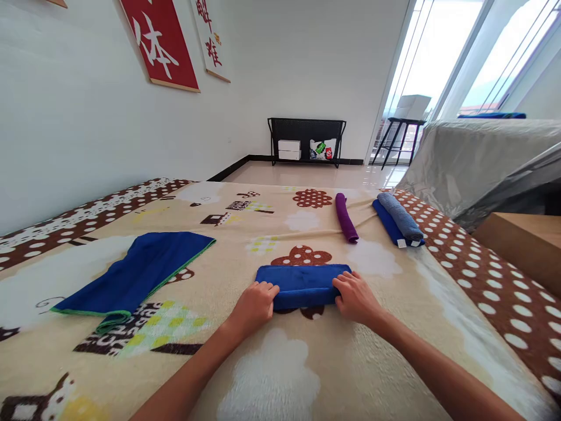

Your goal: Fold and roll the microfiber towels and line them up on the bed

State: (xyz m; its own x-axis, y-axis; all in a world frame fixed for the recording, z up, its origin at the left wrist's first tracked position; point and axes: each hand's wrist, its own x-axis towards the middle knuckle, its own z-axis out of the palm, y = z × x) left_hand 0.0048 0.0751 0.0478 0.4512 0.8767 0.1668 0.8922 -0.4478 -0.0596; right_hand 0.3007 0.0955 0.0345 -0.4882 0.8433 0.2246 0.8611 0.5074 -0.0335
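While the left hand (pixel 254 304) and right hand (pixel 355 297) curl their fingers over the two near corners of the folded blue towel (pixel 302 283), it lies on the patterned blanket (pixel 280 374). Left of this towel spreads a green-edged blue towel (pixel 135 272); beyond it lie a purple roll (pixel 346 218) and two stacked blue rolls (pixel 398 221).

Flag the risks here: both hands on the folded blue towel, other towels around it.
1. The left hand and right hand press only the near corners of the folded blue towel; its far edge could spring open.
2. The patterned blanket looks soft, so pushing may bunch it and skew the fold.
3. The loose blue cloth with green trim lies close on the left and might get dragged.
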